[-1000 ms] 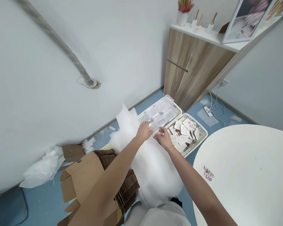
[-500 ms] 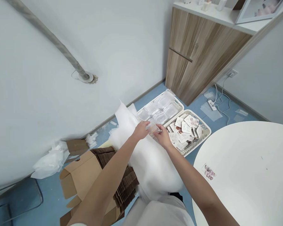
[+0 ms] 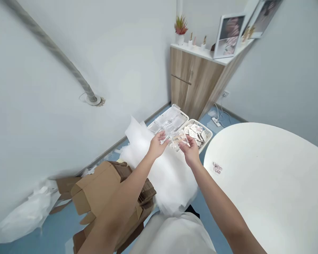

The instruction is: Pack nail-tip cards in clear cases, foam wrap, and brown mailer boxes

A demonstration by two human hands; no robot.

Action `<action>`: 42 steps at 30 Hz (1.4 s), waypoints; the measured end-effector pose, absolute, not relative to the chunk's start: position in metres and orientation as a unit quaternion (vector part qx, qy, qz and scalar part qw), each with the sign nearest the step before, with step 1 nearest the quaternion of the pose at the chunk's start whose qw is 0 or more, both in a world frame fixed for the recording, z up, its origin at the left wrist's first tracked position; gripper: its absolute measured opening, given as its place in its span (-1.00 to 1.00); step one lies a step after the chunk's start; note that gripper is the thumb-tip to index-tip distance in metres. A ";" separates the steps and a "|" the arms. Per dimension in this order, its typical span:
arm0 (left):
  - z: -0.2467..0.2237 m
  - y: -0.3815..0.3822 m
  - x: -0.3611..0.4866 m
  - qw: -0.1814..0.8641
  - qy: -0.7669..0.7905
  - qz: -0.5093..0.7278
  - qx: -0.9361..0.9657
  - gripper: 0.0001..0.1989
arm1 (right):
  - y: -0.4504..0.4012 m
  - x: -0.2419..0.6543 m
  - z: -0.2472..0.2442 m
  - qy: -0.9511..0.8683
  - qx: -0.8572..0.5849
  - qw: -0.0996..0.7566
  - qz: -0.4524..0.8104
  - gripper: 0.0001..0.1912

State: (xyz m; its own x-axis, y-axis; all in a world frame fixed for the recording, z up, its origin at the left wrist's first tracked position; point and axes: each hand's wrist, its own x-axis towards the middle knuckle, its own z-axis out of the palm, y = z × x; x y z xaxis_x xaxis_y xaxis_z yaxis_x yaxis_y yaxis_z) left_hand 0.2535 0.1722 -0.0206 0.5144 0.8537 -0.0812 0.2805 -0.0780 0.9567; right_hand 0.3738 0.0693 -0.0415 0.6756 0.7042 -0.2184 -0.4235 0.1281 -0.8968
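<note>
A small clear plastic case point(image 3: 179, 137) with thin orange-brown pieces inside is held up over white foam sheeting point(image 3: 166, 176). My right hand point(image 3: 190, 150) is closed on its right edge. My left hand point(image 3: 158, 145) pinches clear plastic at the left; whether this is the case's lid or a separate piece, I cannot tell. Just beyond my hands stands a white basket point(image 3: 187, 118) of clear plastic packs point(image 3: 172, 118). Beside it, a second white basket point(image 3: 210, 134) is filled with printed white cards point(image 3: 194, 131).
Folded brown cardboard boxes point(image 3: 95, 187) are stacked on my left. To the right is a round white table point(image 3: 267, 169) with a small pink set point(image 3: 217, 168) on it. A wood-fronted cabinet point(image 3: 193, 74) and a power strip point(image 3: 216, 122) lie beyond.
My hands have moved apart, and the clear plastic between them is spread wider. The camera has tilted up and turned, bringing the cabinet top's plant and frames into view.
</note>
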 end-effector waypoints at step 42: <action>-0.036 -0.185 0.358 0.728 0.227 0.014 0.647 -0.78 | -0.358 0.423 -0.032 0.012 -0.595 0.714 0.369 -0.65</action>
State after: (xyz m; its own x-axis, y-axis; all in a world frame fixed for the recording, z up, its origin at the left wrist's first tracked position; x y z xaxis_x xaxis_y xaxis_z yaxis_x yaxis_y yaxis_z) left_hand 0.3575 -0.1845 -0.0356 0.8966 0.3133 -0.3130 0.2739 0.1631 0.9478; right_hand 0.4232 -0.3578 -0.0319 0.7267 0.5134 -0.4565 -0.5416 0.0192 -0.8404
